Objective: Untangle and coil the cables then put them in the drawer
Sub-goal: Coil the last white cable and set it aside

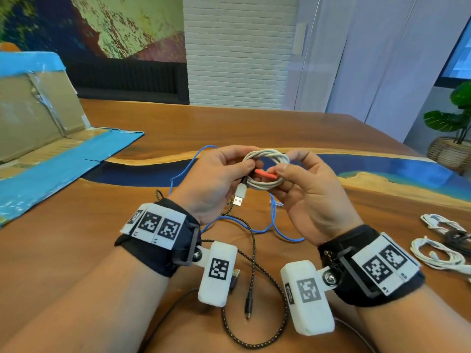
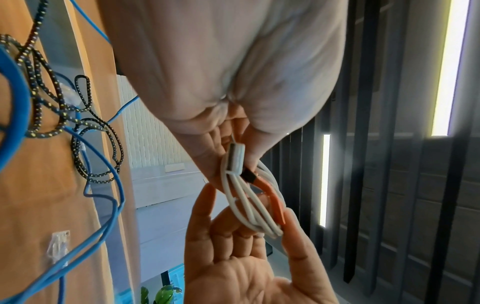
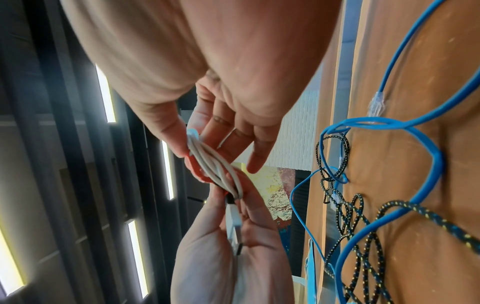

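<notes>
Head view: both hands are raised over the wooden table with a coiled white cable between them. Left hand has its fingers curled round the coil's left side; the cable's white USB plug hangs down below that grip. Right hand pinches the coil's right side together with the end of an orange-red tie strip that crosses the middle of the coil. Loose on the table under the hands: a blue cable and a black braided cable, crossing each other. Two more white cable bundles lie at the right edge of the table. An open cardboard box with blue edging sits far left.

Left wrist view: the left hand grips the white coil at the plug end, with a black piece where the orange strip begins. Right hand comes up from below, thumb and fingers clamped on the far end of the coil and strip. Blue cable and braided cable are tangled on the table behind.

Right wrist view: the right hand thumb and fingers clamp the top of the coil; the left hand holds the lower end, plug lying along its palm. Blue and braided cables lie on the table at right.
</notes>
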Tool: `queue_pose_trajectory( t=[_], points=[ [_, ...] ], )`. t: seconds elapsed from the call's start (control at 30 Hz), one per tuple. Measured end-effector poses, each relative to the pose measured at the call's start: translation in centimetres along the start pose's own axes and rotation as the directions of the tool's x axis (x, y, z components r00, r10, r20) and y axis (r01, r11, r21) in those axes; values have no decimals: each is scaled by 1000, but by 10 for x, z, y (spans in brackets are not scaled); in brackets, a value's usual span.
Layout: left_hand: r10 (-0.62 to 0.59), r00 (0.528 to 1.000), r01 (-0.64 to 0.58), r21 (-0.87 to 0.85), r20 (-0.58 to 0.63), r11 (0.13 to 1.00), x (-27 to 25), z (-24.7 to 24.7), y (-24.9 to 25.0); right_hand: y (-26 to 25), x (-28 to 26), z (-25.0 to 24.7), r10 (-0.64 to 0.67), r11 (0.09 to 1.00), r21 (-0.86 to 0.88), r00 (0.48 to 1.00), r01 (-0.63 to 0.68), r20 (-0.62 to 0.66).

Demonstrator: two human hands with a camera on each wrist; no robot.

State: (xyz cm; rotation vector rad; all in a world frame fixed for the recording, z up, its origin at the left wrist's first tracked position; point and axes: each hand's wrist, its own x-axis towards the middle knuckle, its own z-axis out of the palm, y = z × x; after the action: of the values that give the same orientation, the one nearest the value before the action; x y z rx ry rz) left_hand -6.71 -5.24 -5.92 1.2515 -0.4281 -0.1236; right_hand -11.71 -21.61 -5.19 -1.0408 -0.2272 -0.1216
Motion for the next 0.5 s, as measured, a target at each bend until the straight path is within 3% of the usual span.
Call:
queue_pose_trajectory(
  t=[0.17,0.23,0.37,0.5],
  points=[
    [3,1000,-3,-21,-2,1000,0,2,-3,7,0,4,-29,1000,1,999,29,17],
    [-4,1000,4,-17,-9,1000,-1,-2,-1,7,0,3,-86,982,-168,996,87,16],
    [1,1000,-1,-1,-20,1000,-3,-4,2,3,1,-7,-174,834,-529,985,155,15],
    [23,999,-22,36,-32,999,-3,-1,3,-3,4,-19,-163,766,-635,986,99,-43]
  ],
)
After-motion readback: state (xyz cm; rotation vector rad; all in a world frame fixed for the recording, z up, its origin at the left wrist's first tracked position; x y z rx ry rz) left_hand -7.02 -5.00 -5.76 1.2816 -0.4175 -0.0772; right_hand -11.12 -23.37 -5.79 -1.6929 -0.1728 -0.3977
